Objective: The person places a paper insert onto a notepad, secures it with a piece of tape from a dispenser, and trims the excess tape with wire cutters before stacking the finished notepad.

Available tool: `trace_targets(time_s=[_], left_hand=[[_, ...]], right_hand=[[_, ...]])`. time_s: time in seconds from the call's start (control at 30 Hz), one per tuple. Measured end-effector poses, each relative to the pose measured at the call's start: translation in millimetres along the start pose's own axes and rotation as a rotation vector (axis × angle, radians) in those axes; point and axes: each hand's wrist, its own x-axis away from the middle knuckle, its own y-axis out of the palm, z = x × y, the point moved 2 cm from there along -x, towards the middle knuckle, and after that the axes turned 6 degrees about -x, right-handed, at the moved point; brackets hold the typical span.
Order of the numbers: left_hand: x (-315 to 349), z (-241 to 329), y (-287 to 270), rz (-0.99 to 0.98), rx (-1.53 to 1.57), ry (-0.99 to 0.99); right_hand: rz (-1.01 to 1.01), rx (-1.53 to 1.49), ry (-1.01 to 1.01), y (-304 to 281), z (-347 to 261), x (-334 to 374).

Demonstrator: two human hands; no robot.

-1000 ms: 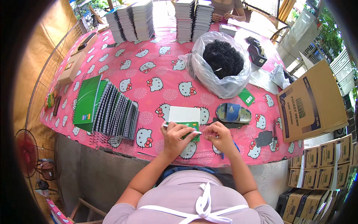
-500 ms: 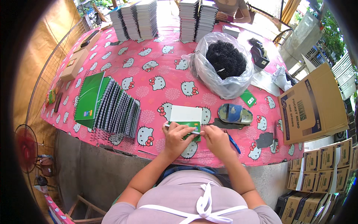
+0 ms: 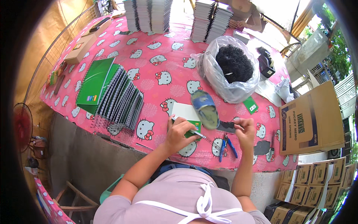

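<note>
My left hand (image 3: 178, 133) grips a small green notebook (image 3: 194, 127), its thumb and fingers along the bound edge. A wire spiral (image 3: 207, 141) sticks out from the notebook's right end. White pages (image 3: 182, 110) lie open beyond the cover. My right hand (image 3: 245, 131) is off to the right with thumb and fingers pinched together; what they hold, if anything, I cannot make out. A blue camouflage slide sandal (image 3: 205, 109) rests beside the notebook, partly next to a dark flat patch (image 3: 226, 127). Blue-handled pliers (image 3: 228, 147) lie below my right hand.
Green spiral notebooks (image 3: 118, 98) are stacked at left. A plastic bag (image 3: 209, 71) of black coils (image 3: 235, 63) stands beyond the sandal. At right is a cardboard box (image 3: 311, 119); tall notebook stacks (image 3: 151, 16) rise at the back, where another person (image 3: 244, 16) sits.
My right hand has left the notebook and moved right. The sandal has shifted left and turned, now beside the notebook. The spiral's protruding end and the pliers show more fully.
</note>
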Motion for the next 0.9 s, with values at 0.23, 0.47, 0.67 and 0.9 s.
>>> trace_targets(time_s=[0.23,0.47,0.67,0.9], left_hand=[[-2,-2,1,-0.028,-0.002,0.018],[-1,-4,-3,-0.026,0.017,0.014],[-4,-11,2,-0.027,0.048,0.02],[-11,-8,-2,-0.062,0.05,0.021]], right_hand=[[-0.269,0.783,-0.256,76,-8,-31],[-0.334,0.848,0.161,79,-6,-56],[-0.584,0.024,0.083,59,-11,-13],[-0.427,0.401,0.054,29,15,-8]])
